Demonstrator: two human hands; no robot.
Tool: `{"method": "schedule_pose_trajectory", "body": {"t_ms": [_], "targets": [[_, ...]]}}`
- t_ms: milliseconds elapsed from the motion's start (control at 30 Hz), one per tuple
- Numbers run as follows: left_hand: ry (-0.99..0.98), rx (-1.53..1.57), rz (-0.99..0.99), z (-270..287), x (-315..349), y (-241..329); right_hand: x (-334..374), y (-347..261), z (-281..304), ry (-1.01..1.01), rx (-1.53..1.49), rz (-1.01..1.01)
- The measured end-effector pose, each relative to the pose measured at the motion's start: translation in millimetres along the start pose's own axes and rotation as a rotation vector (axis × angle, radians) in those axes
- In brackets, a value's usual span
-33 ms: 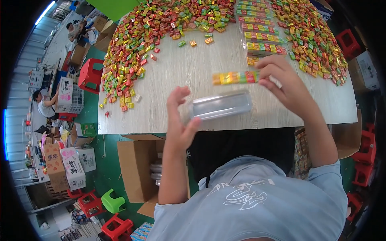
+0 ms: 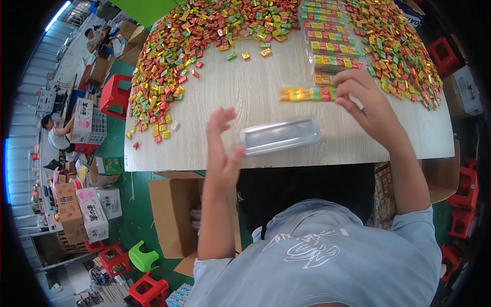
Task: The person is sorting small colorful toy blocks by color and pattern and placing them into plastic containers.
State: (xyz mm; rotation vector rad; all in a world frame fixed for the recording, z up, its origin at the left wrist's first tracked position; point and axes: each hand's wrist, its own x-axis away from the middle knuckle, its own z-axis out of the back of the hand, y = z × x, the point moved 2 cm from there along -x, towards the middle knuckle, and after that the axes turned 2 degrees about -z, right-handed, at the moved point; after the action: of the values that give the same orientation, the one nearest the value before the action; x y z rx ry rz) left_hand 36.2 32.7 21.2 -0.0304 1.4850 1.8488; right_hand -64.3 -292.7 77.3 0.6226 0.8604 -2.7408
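Note:
A row of small wrapped candies, orange, yellow, green and red, hangs over the table with its right end pinched in my right hand. My left hand is open, its fingers and thumb apart with nothing between them. Just right of it lies a clear plastic tray, close to the table's front edge. Beyond my right hand, filled candy packs stand in a stack of rows. A short piece of candy row shows at the near end of that stack, partly hidden by my fingers.
Loose wrapped candies cover the table's left and far sides, and another heap lies at the right. Below the table edge stands an open cardboard box holding clear trays. Red stools and a co-worker are at the left.
My left hand has moved a little left, away from the clear tray. My right hand has shifted slightly right and farther from me, carrying the candy row.

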Motion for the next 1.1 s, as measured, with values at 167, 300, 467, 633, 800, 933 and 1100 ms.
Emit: {"method": "schedule_pose_trajectory", "body": {"t_ms": [167,300,467,633,800,933,1100], "targets": [[-0.127,-0.348,0.047,21.7,-78.4,-25.2,20.7,50.0,14.1,-0.007,0.177,-0.068],[-0.227,-0.7,-0.141,4.4,-138.2,-74.9,22.7,53.5,9.2,0.011,0.348,-0.072],[-0.414,-0.872,-0.123,-17.4,-160.3,-100.9,28.5,58.1,4.1,0.046,0.455,-0.042],[-0.487,-0.78,-0.086,-32.7,-157.4,-85.7,32.0,59.3,4.0,0.029,0.475,-0.095],[-0.459,-0.729,-0.191,-54.2,-180.1,-91.8,27.9,58.9,5.1,-0.031,0.402,-0.171],[-0.57,-0.765,-0.259,-61.5,-187.2,-88.9,31.3,63.5,4.3,0.003,0.388,-0.141],[-0.669,-0.687,-0.292,-57.4,-180.7,-82.3,31.1,62.8,4.2,-0.012,0.377,-0.16]]}}
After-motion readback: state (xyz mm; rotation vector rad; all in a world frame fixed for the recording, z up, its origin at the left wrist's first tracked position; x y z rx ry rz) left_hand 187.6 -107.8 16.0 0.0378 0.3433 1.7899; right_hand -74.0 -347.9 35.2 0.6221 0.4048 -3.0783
